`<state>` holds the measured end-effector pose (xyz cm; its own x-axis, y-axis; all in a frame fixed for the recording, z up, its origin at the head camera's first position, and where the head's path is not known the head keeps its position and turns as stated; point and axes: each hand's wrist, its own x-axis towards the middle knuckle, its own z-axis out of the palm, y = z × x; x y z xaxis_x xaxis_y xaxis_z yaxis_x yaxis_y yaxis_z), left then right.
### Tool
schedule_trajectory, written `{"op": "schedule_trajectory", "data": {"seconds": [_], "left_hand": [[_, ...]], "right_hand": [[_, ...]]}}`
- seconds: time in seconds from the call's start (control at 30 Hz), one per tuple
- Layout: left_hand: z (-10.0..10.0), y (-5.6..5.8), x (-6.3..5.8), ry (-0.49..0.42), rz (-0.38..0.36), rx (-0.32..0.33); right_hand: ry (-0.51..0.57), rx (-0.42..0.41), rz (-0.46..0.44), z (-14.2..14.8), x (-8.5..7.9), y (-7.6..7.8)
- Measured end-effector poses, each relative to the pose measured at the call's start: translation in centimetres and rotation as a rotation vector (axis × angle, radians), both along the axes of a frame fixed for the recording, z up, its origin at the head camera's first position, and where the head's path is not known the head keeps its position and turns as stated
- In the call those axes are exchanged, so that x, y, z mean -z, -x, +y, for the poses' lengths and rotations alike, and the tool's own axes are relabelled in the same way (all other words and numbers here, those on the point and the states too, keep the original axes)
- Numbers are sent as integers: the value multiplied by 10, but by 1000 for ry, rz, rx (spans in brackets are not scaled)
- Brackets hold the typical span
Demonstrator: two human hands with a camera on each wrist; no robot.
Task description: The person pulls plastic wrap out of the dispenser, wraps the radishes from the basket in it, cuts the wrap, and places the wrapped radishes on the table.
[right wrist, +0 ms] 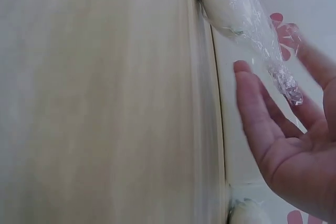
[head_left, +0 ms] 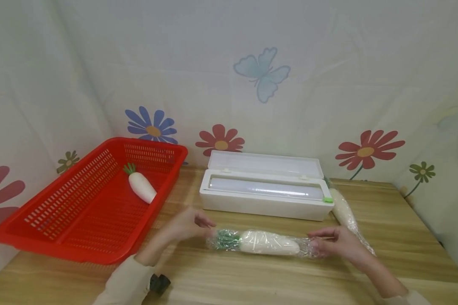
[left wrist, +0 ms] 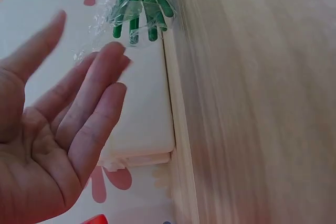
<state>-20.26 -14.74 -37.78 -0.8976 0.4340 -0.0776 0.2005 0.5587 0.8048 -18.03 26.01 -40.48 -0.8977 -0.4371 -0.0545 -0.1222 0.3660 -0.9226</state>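
Observation:
A white radish (head_left: 269,242) wrapped in clear plastic film lies crosswise on the wooden table, its green leaves (head_left: 228,239) toward the left. At the leafy end is my left hand (head_left: 191,223), thumb and fingers spread apart; the left wrist view shows a gap between the fingertips and the film-covered leaves (left wrist: 140,9). My right hand (head_left: 341,243) is at the other end, by the twisted film tail (right wrist: 286,83). Its thumb and fingers stand apart on either side of that tail, loosely bent and not pinching it.
Behind the radish stands a white film dispenser (head_left: 265,207), lid raised, a film roll (head_left: 265,187) inside. To its right lies another wrapped radish (head_left: 344,209). The red basket (head_left: 70,253) at left holds an unwrapped radish (head_left: 142,187). A dark object (head_left: 160,284) is near my left sleeve.

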Motion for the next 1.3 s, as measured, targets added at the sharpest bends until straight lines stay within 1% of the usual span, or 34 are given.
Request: {"op": "schedule_trajectory", "data": {"seconds": [0.07, 0.13, 0.2, 0.23, 0.3, 0.37, 0.43, 0.5, 0.57, 0.67, 0.83, 0.9, 0.97, 1.03, 1.1, 1.2, 1.3], "left_hand": [[-2, -1, 1, 12, 0, 50], [-3, -1, 3, 45, 7, 96], [-3, -2, 5, 83, 20, 129], [-2, -2, 6, 92, 24, 143], [1, -2, 8, 109, 25, 161], [4, -2, 10, 124, 40, 161], [8, -2, 10, 129, 47, 147], [10, -2, 11, 133, 70, 124], [11, -2, 11, 121, 84, 109], [12, -2, 11, 110, 95, 95], [13, 0, 11, 103, 109, 87], [13, 0, 10, 90, 101, 85], [11, -1, 9, 79, 80, 86], [8, -1, 8, 53, 9, 80], [6, -2, 5, 0, -93, 77], [4, -5, 3, -63, -228, 70], [3, -7, 3, -112, -285, 65]], "right_hand": [[-2, -78, 26, 1, 2, -1], [-12, -148, 38, 1, 4, -2], [-23, -192, 41, -1, 5, -2], [-19, -199, 29, -2, 5, -3], [-51, -171, 24, -5, 5, -2], [-72, -126, 24, -8, 4, -2], [-99, -74, 40, -11, 3, -2], [-98, -31, 19, -13, 3, -2], [-47, -16, -24, -14, 2, -2], [-28, 12, -78, -16, 2, -2], [-37, 18, -80, -17, 3, 1], [-31, 12, -89, -16, 4, 2], [-21, -6, -93, -14, 4, 3], [0, -33, -105, -10, 3, 3], [24, -65, -111, -7, 2, 2], [80, -92, -140, -4, 1, 1], [128, -100, -159, -3, 0, 0]]}}
